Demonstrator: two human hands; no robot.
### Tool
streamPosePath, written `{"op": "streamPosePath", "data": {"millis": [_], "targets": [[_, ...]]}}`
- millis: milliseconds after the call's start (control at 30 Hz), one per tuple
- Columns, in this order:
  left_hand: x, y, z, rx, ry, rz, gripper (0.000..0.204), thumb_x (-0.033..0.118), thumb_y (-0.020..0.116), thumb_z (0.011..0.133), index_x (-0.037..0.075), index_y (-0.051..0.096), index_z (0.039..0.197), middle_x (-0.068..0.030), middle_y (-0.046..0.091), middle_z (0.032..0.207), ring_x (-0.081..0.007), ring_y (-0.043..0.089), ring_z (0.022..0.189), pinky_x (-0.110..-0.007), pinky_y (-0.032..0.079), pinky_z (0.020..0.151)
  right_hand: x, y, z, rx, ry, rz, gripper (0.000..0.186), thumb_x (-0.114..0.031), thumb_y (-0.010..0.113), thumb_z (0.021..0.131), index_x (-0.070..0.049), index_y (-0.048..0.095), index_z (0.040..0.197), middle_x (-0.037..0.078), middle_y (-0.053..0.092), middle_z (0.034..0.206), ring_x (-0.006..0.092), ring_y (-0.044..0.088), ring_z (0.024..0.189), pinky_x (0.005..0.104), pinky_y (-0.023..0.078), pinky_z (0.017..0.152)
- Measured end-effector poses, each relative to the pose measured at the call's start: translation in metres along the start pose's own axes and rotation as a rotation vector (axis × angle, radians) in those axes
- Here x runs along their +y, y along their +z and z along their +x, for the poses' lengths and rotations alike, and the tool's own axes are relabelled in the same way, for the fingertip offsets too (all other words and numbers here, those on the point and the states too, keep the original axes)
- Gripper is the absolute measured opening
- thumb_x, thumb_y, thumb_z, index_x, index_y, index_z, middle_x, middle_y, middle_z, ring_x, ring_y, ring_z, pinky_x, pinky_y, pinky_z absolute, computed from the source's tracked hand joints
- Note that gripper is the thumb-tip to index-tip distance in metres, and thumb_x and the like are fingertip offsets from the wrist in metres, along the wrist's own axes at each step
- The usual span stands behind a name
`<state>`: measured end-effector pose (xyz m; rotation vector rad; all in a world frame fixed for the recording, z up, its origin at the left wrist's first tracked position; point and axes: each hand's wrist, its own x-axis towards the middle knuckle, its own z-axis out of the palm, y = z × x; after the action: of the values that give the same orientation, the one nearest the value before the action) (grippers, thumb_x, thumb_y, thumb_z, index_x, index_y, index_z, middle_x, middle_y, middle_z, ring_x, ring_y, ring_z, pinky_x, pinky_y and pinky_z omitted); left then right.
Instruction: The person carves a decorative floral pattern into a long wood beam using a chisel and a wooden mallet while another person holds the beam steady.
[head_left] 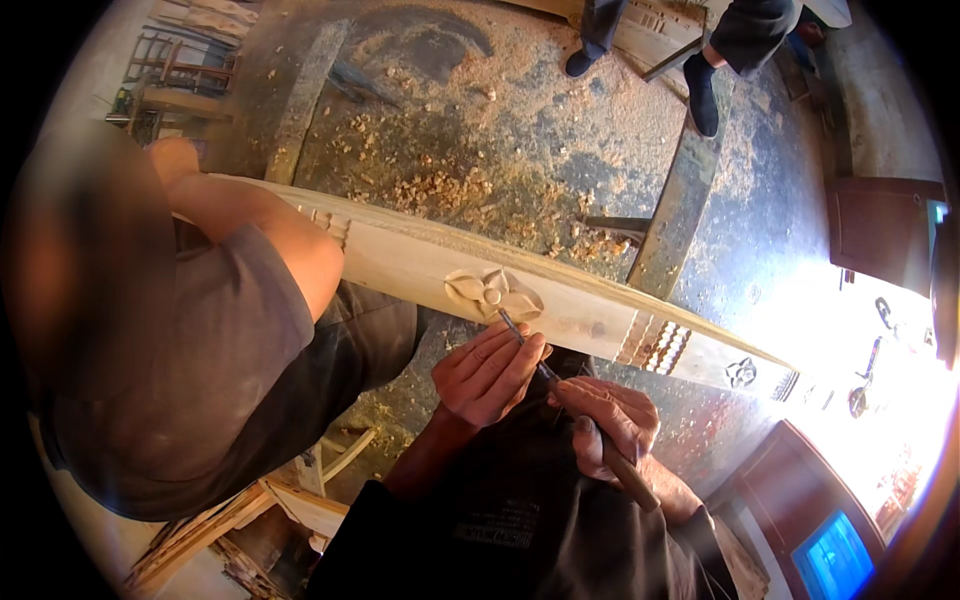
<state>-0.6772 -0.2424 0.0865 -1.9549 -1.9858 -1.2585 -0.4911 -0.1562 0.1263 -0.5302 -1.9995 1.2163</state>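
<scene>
A long pale wooden beam (400,262) runs across in front of me, slanting down to the right. Carved into its face is a flower (492,296) with pointed petals and a round centre. My left hand (490,374) pinches the metal shank of a wood chisel (544,374), its tip at the flower's lower edge. Around the chisel's wooden handle wraps my right hand (608,424), and the handle's butt sticks out below it. Whether the tip touches the wood, I cannot tell. Further right, the beam bears a band of carved notches (654,342) and a smaller carved motif (741,373).
A co-worker (190,330) in a dark shirt sits close on my left at the beam. Wood shavings (440,190) litter the floor. Another person's shoe (703,95) rests at the far right. A brown cabinet (815,480) with a blue panel stands near right; wooden pieces (245,520) lie near left.
</scene>
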Motion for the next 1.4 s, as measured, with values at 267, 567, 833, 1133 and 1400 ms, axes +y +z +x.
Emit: {"op": "streamPosePath", "data": {"millis": [267, 567, 833, 1133, 1400], "targets": [[0.001, 0.000, 0.000, -0.007, -0.003, -0.005, 0.027, 0.007, 0.084, 0.095, -0.001, 0.078, 0.121, -0.0115, 0.082, 0.101, -0.0235, 0.082, 0.097, -0.039, 0.067, 0.094, 0.005, 0.003, -0.006, 0.016, -0.037, 0.000, 0.031, -0.013, 0.056, 0.106, 0.012, 0.072, 0.115, 0.023, 0.078, 0.089, 0.0356, 0.081, 0.079, 0.0450, 0.068, 0.072], [0.000, -0.001, -0.003, -0.010, 0.000, -0.003, 0.028, 0.008, 0.084, 0.095, -0.001, 0.077, 0.121, -0.0121, 0.082, 0.101, -0.0238, 0.081, 0.097, -0.040, 0.067, 0.093, 0.006, 0.003, -0.007, -0.005, -0.044, 0.007, 0.030, -0.011, 0.056, 0.104, 0.012, 0.071, 0.117, 0.023, 0.078, 0.091, 0.0372, 0.081, 0.081, 0.0463, 0.068, 0.073], [-0.001, 0.000, -0.004, -0.019, 0.010, -0.007, 0.027, 0.006, 0.084, 0.096, -0.001, 0.075, 0.120, -0.0155, 0.082, 0.102, -0.0259, 0.083, 0.095, -0.041, 0.069, 0.089, 0.002, 0.004, -0.007, 0.005, -0.025, -0.022, 0.029, -0.008, 0.056, 0.101, 0.012, 0.071, 0.116, 0.023, 0.078, 0.090, 0.0368, 0.081, 0.081, 0.0465, 0.068, 0.073], [-0.002, 0.000, -0.001, -0.009, 0.018, -0.022, 0.025, 0.008, 0.084, 0.097, 0.000, 0.076, 0.119, -0.0151, 0.083, 0.103, -0.0261, 0.083, 0.094, -0.041, 0.069, 0.090, -0.003, 0.005, -0.008, 0.034, 0.020, -0.020, 0.029, 0.004, 0.064, 0.084, 0.010, 0.075, 0.111, 0.021, 0.079, 0.093, 0.0373, 0.082, 0.085, 0.0443, 0.068, 0.078], [-0.003, 0.000, -0.002, -0.007, 0.018, -0.030, 0.022, 0.009, 0.082, 0.099, 0.000, 0.077, 0.118, -0.0154, 0.083, 0.102, -0.0265, 0.083, 0.094, -0.042, 0.069, 0.090, 0.000, 0.007, -0.008, 0.028, -0.017, -0.044, 0.028, -0.009, 0.057, 0.101, 0.011, 0.072, 0.113, 0.023, 0.078, 0.090, 0.0370, 0.082, 0.081, 0.0468, 0.069, 0.074]]}}
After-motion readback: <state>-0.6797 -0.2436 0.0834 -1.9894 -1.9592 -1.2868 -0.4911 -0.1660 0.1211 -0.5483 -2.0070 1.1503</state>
